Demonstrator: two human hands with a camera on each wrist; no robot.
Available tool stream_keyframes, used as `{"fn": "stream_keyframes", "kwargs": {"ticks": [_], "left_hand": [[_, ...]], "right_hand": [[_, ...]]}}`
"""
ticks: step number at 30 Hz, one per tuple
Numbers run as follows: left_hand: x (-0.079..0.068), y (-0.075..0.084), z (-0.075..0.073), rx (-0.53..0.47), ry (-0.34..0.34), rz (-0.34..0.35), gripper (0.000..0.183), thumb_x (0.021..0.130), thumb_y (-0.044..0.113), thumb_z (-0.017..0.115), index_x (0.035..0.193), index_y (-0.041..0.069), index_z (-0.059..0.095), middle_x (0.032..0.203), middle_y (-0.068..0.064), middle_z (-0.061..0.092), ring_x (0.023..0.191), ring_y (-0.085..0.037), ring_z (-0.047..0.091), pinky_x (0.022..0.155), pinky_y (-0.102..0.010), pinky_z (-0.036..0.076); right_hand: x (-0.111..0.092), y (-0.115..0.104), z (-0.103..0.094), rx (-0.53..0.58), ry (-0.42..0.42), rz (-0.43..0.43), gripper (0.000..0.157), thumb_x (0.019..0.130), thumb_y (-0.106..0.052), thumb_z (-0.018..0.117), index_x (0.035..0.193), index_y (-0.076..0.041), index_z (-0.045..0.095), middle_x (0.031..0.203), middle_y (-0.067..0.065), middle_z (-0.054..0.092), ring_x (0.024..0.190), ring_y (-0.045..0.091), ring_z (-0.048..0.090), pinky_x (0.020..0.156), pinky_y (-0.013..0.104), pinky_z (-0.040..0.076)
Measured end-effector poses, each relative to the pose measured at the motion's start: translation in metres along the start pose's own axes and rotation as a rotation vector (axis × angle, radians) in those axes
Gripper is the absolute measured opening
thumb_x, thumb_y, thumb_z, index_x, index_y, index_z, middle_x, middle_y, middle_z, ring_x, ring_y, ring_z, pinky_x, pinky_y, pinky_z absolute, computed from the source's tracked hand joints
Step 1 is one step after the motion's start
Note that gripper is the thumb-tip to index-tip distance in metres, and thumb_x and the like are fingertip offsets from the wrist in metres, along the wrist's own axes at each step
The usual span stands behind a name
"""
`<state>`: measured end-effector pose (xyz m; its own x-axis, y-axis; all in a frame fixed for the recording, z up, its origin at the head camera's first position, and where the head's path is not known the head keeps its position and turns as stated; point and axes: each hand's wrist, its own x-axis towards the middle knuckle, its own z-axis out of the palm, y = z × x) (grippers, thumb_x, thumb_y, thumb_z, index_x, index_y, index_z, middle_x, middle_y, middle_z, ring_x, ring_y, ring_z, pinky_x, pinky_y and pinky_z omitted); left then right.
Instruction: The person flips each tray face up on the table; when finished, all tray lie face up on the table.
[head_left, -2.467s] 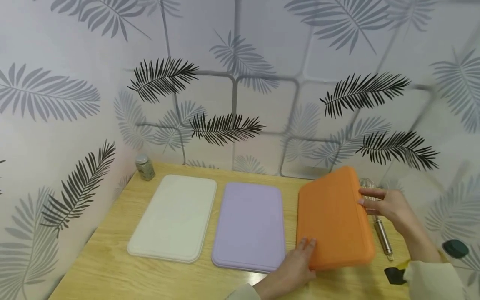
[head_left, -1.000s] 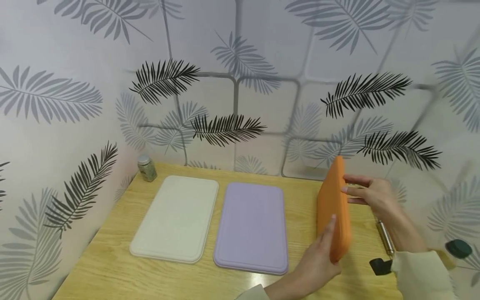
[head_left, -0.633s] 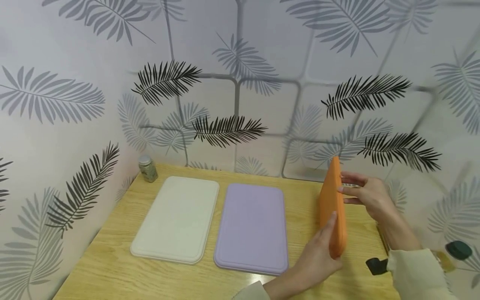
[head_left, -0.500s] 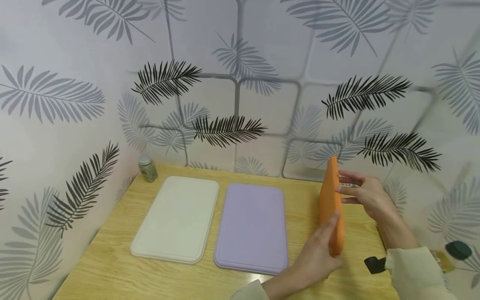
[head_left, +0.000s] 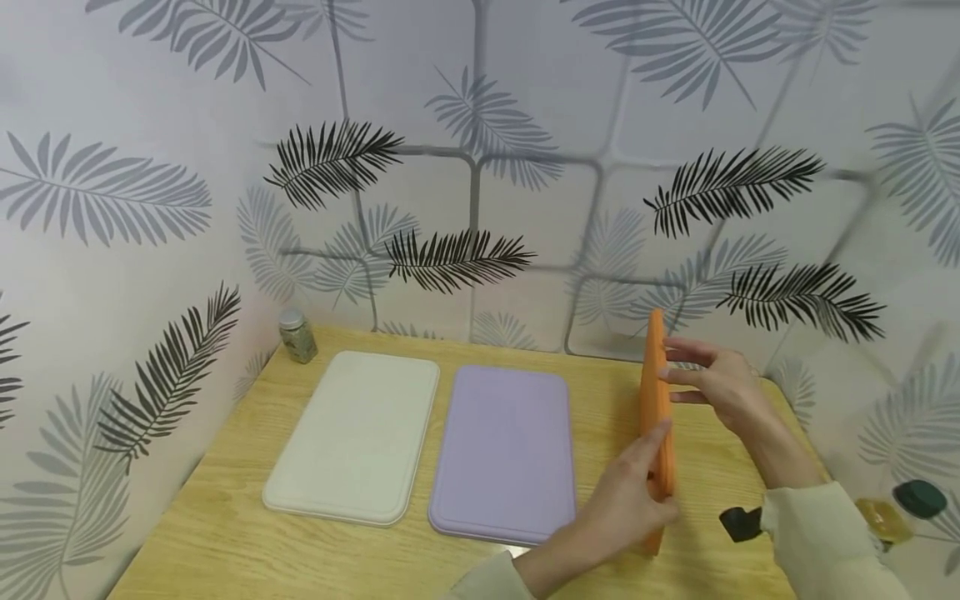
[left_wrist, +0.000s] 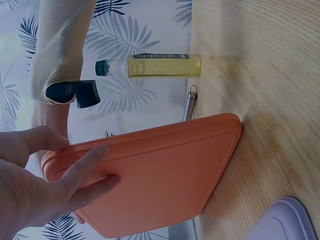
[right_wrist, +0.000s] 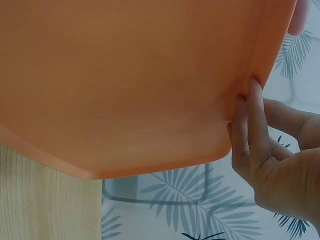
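An orange rectangular tray with rounded corners stands nearly on edge over the right side of the table, seen edge-on in the head view. My left hand grips its near upper part, with fingers spread on the flat outer face in the left wrist view. My right hand holds the same upper edge farther back. In the right wrist view its fingertips press just inside the tray's rim, on the hollow side. Low down, the tray's edge comes right at the tabletop in the left wrist view.
To the left, a purple tray and a white tray lie flat on the wooden table. A small jar stands at the back left corner. An oil bottle and a metal handle are on the right.
The orange tray has swung from a slanted position, with its broad face showing, to nearly upright. Both hands have moved with it, lately drifting slightly left. The other trays stay put.
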<state>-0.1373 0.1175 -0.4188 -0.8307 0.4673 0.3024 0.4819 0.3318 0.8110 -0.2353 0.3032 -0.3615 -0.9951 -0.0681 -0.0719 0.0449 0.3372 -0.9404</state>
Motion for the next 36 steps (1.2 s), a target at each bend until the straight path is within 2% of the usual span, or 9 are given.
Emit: {"fn": "stream_keyframes", "kwargs": {"ticks": [5, 10, 17, 20, 25, 28, 31, 34, 36], "left_hand": [[0.001, 0.0, -0.001, -0.072, -0.012, -0.042, 0.083, 0.076, -0.004, 0.072, 0.149, 0.014, 0.036, 0.145, -0.003, 0.045, 0.104, -0.001, 0.053, 0.078, -0.007, 0.045], [0.002, 0.003, -0.002, -0.138, -0.008, -0.102, 0.079, 0.075, -0.005, 0.072, 0.146, 0.013, 0.04, 0.142, -0.001, 0.048, 0.102, -0.002, 0.055, 0.076, -0.009, 0.046], [0.004, 0.006, -0.002, -0.235, -0.005, -0.224, 0.078, 0.077, -0.003, 0.071, 0.145, 0.021, 0.043, 0.142, 0.006, 0.046, 0.105, -0.009, 0.059, 0.058, -0.013, 0.049], [0.004, 0.005, -0.001, -0.244, 0.009, -0.236, 0.077, 0.077, -0.003, 0.07, 0.145, 0.021, 0.043, 0.142, 0.006, 0.047, 0.106, -0.01, 0.059, 0.059, -0.013, 0.049], [0.003, 0.006, 0.0, -0.238, 0.052, -0.208, 0.074, 0.074, -0.005, 0.069, 0.142, 0.015, 0.047, 0.136, 0.002, 0.053, 0.106, -0.007, 0.058, 0.074, -0.012, 0.048], [0.002, 0.004, 0.002, -0.256, 0.075, -0.22, 0.072, 0.075, -0.006, 0.069, 0.141, 0.014, 0.048, 0.128, 0.0, 0.059, 0.104, -0.006, 0.059, 0.076, -0.013, 0.048], [0.002, 0.001, 0.005, -0.294, 0.094, -0.267, 0.072, 0.076, -0.006, 0.069, 0.141, 0.016, 0.048, 0.122, -0.001, 0.062, 0.101, -0.008, 0.061, 0.071, -0.013, 0.049], [0.0, -0.003, 0.006, -0.313, 0.118, -0.293, 0.073, 0.074, -0.006, 0.068, 0.141, 0.017, 0.048, 0.119, -0.003, 0.064, 0.098, -0.009, 0.062, 0.068, -0.013, 0.049], [-0.001, -0.005, 0.006, -0.315, 0.13, -0.291, 0.074, 0.073, -0.007, 0.068, 0.14, 0.016, 0.049, 0.12, -0.004, 0.064, 0.098, -0.01, 0.062, 0.067, -0.013, 0.049]], "right_hand": [[0.002, -0.001, 0.003, -0.002, -0.014, -0.002, 0.066, 0.091, -0.011, 0.066, 0.147, 0.001, 0.034, 0.143, 0.028, 0.038, 0.087, 0.002, 0.064, 0.075, 0.032, 0.058], [0.003, 0.0, 0.005, -0.014, -0.017, -0.008, 0.065, 0.091, -0.012, 0.066, 0.146, 0.002, 0.035, 0.142, 0.029, 0.039, 0.087, 0.002, 0.065, 0.074, 0.032, 0.058], [0.004, 0.001, 0.006, -0.026, -0.017, -0.006, 0.064, 0.091, -0.01, 0.066, 0.146, 0.002, 0.036, 0.141, 0.029, 0.04, 0.088, 0.001, 0.063, 0.075, 0.033, 0.058], [0.005, 0.001, 0.008, -0.033, -0.016, -0.009, 0.064, 0.091, -0.011, 0.066, 0.146, 0.001, 0.037, 0.142, 0.028, 0.041, 0.088, 0.001, 0.063, 0.076, 0.035, 0.058], [0.005, 0.005, 0.007, -0.016, -0.022, -0.016, 0.066, 0.094, -0.02, 0.064, 0.149, -0.002, 0.033, 0.14, 0.029, 0.042, 0.09, 0.006, 0.064, 0.078, 0.039, 0.057], [0.005, 0.016, 0.005, -0.01, -0.002, -0.018, 0.066, 0.098, -0.03, 0.057, 0.149, 0.001, 0.029, 0.136, 0.031, 0.045, 0.091, 0.01, 0.066, 0.078, 0.04, 0.057], [0.004, 0.032, 0.0, -0.044, 0.048, 0.016, 0.067, 0.101, -0.037, 0.047, 0.148, 0.006, 0.027, 0.136, 0.033, 0.045, 0.095, 0.014, 0.067, 0.079, 0.037, 0.057], [0.002, 0.056, -0.006, -0.127, 0.083, 0.084, 0.069, 0.102, -0.041, 0.041, 0.146, 0.01, 0.027, 0.138, 0.035, 0.042, 0.107, 0.027, 0.062, 0.081, 0.034, 0.057], [-0.001, 0.074, -0.01, -0.188, 0.075, 0.131, 0.07, 0.102, -0.042, 0.039, 0.145, 0.012, 0.027, 0.141, 0.035, 0.038, 0.116, 0.039, 0.055, 0.084, 0.037, 0.056]]}}
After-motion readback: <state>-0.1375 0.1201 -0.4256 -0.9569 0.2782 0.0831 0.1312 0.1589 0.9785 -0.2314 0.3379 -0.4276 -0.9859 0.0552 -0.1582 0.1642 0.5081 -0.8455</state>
